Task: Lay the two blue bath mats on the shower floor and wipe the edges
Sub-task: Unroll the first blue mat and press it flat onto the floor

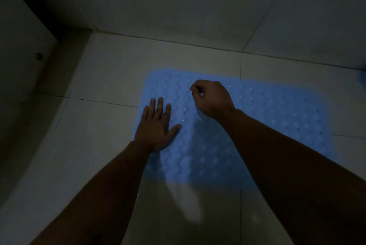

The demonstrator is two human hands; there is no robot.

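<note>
Dim, pale-tiled shower floor (pixel 95 145), grout lines visible, wall at rear. Left hand (pixel 156 127) flat, fingers straight and spread, pressing near left edge of light blue, bubble-textured rubber bath mat (pixel 267 117) lying flat on floor. Right hand (pixel 212 98) over mat, fingers curled, apparently pinching its surface; grasp unclear in low light.

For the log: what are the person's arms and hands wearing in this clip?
Nothing shows on either arm. Left hand and right hand are ungloved, both forearms bare to the frame edge, no sleeves. No watch, ring or band is visible, though the dim light could hide small items.
</note>
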